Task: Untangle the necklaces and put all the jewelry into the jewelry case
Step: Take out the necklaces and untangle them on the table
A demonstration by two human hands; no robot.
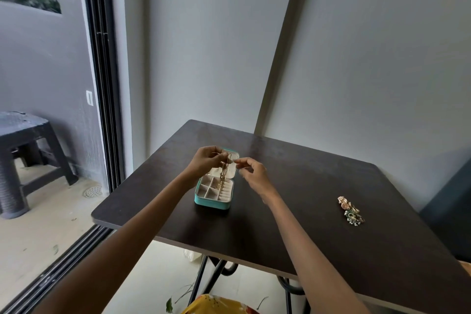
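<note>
Above the open jewelry case (214,192) we hold the gold necklaces (223,173) dangling, left hand (207,160) pinching the bunch, right hand (251,170) pinching one strand, and a hard tug might tighten the knot or snag the case's dividers.

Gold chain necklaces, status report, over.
Left hand and right hand pinching tangled gold chain necklaces above open teal jewelry case. Loose earring pile waiting, nothing blocking.

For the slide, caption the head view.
Both hands hold gold necklaces above the open teal jewelry case; other jewelry waits aside.
</note>
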